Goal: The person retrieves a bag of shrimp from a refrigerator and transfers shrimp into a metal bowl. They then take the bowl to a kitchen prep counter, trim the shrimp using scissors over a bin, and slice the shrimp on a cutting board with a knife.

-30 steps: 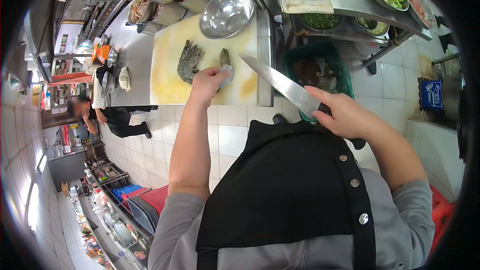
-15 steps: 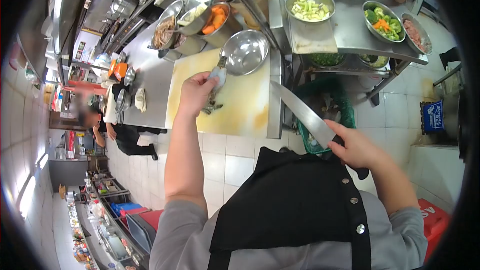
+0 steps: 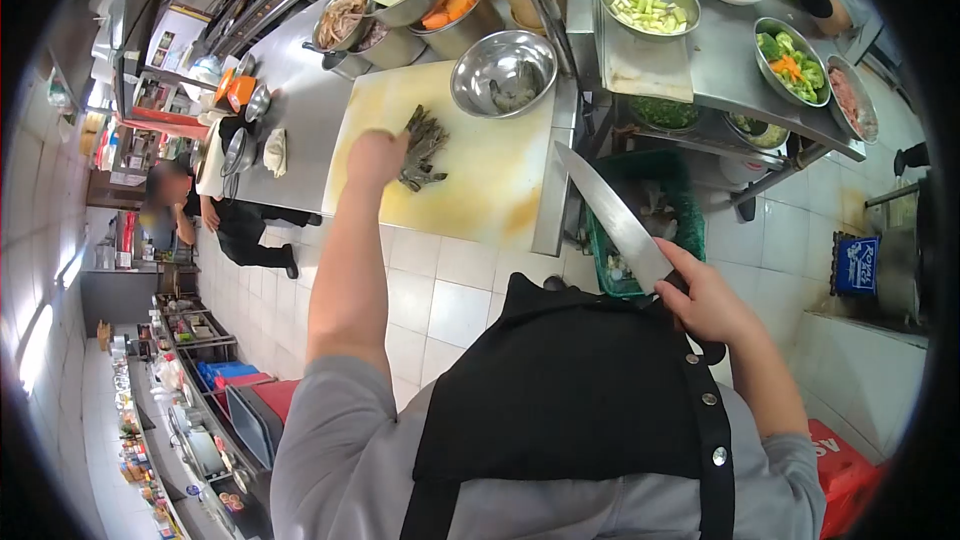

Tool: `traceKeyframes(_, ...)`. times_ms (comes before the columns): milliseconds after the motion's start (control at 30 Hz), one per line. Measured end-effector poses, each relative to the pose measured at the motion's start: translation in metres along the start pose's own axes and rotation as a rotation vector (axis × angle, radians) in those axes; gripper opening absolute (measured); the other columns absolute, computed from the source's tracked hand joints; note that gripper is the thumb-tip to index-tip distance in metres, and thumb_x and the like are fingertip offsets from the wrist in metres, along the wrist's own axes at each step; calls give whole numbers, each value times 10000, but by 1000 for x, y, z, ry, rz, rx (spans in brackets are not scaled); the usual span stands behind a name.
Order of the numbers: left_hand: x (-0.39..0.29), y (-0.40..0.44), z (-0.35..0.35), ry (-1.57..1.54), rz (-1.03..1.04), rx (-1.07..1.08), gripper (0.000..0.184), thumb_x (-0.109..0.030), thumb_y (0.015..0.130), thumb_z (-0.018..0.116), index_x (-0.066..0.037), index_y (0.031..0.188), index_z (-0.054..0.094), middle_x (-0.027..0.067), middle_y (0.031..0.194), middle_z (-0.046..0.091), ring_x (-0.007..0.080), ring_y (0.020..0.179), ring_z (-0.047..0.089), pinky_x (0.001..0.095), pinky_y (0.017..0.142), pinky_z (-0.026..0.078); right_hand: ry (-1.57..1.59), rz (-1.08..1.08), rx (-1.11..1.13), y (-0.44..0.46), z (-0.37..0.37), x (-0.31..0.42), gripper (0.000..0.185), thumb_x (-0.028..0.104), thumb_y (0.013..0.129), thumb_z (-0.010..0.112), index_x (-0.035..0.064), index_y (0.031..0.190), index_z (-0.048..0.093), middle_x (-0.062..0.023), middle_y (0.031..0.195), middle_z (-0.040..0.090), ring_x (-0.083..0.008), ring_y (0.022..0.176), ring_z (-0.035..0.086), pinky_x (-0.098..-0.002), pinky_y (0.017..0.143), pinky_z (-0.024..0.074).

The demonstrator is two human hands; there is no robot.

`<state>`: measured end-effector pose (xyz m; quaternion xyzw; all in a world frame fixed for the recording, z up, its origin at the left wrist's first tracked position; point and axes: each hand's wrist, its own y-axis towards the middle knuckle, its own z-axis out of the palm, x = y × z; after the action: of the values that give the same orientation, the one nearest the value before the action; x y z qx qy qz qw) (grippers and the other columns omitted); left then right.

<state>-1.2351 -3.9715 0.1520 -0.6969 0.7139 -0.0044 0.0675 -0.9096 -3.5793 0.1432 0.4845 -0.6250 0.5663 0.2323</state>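
My right hand (image 3: 702,298) is closed around the handle of a large kitchen knife (image 3: 615,218), its blade pointing up and left, off the board's right side. My left hand (image 3: 378,158) is over the yellowed white cutting board (image 3: 480,180), just left of a small heap of dark grey shrimp (image 3: 425,152). Its fingers are turned away and blurred, so I cannot make out a grip. A steel bowl (image 3: 470,80) sits at the board's far right corner, with a pale grey shrimp (image 3: 515,88) inside.
Beyond the board stand pots of carrots (image 3: 450,5) and other cut food. On the right table are bowls of chopped green vegetable (image 3: 650,8) and broccoli (image 3: 795,65). A green basket (image 3: 600,250) holds scraps below the knife. Another person (image 3: 245,225) stands at left.
My left hand has let go of a shrimp, which now lies in the steel bowl, and has moved left beside the dark heap. The knife stays in my right hand.
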Motion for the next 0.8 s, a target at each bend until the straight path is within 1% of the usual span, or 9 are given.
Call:
traceKeyframes(67, 1, -26, 11, 62, -65, 121, 438, -454, 881, 652, -28, 920, 749, 194, 934, 727, 348, 923, 700, 439, 825, 551, -48, -86, -14, 5, 1, -7, 600, 149, 951, 621, 86, 1507, 404, -165, 968, 700, -215, 642, 639, -360, 643, 534)
traceKeyframes(167, 13, -29, 46, 71, -97, -67, 451, -425, 826, 717, -21, 1026, 722, 166, 1007, 735, 324, 932, 709, 431, 823, 553, -59, 54, 80, 5, -3, 20, 595, 152, 948, 622, 84, 1500, 411, -186, 1024, 706, -238, 703, 661, -364, 694, 538)
traceKeyframes(267, 14, -21, 52, -71, -161, 49, 433, -341, 788, 777, -11, 1051, 679, 150, 1007, 726, 317, 917, 704, 438, 814, 552, -98, -31, 88, 14, 1, 16, 589, 150, 947, 616, 86, 1498, 416, -186, 1022, 709, -236, 701, 665, -363, 700, 541)
traceKeyframes(367, 6, -39, 48, -359, 0, -78, 326, -260, 785, 791, -19, 960, 658, 128, 948, 711, 333, 845, 685, 455, 776, 547, -131, -135, 76, 18, 4, 13, 585, 149, 950, 608, 87, 1497, 412, -181, 1007, 707, -231, 688, 662, -362, 690, 544)
traceKeyframes(467, -27, -77, 44, -466, 174, -267, 279, -225, 784, 807, -49, 934, 651, 102, 901, 692, 326, 838, 655, 452, 770, 528, -81, -23, 138, 17, 3, 23, 580, 163, 954, 610, 92, 1495, 411, -181, 1007, 708, -241, 672, 665, -363, 683, 547)
traceKeyframes(567, -25, -91, 77, -101, 653, -340, 277, -246, 778, 815, -77, 937, 665, 91, 928, 696, 317, 895, 640, 437, 796, 511, -135, -102, 125, 21, 4, 17, 563, 169, 956, 615, 102, 1483, 426, -185, 1014, 709, -234, 668, 671, -366, 680, 547)
traceKeyframes(667, -42, -108, 85, -176, 565, -373, 312, -273, 748, 835, -93, 952, 685, 99, 948, 699, 315, 957, 627, 432, 832, 501, -134, -77, 119, 20, 2, 22, 547, 165, 953, 618, 101, 1469, 446, -185, 1021, 707, -239, 734, 684, -363, 719, 547)
traceKeyframes(700, -48, -110, 88, -123, 449, -433, 324, -278, 747, 835, -75, 963, 706, 120, 953, 699, 328, 978, 624, 439, 849, 499, -115, -32, 135, 19, 2, 24, 542, 163, 952, 619, 100, 1464, 453, -186, 1026, 707, -242, 765, 689, -362, 737, 547)
traceKeyframes(800, -51, -102, 91, -207, 375, -308, 409, -282, 775, 823, 2, 1048, 715, 175, 1009, 709, 360, 1012, 630, 430, 896, 508, -124, -142, 112, 27, 6, 17, 524, 154, 949, 623, 85, 1448, 479, -179, 1056, 707, -258, 834, 695, -354, 795, 538)
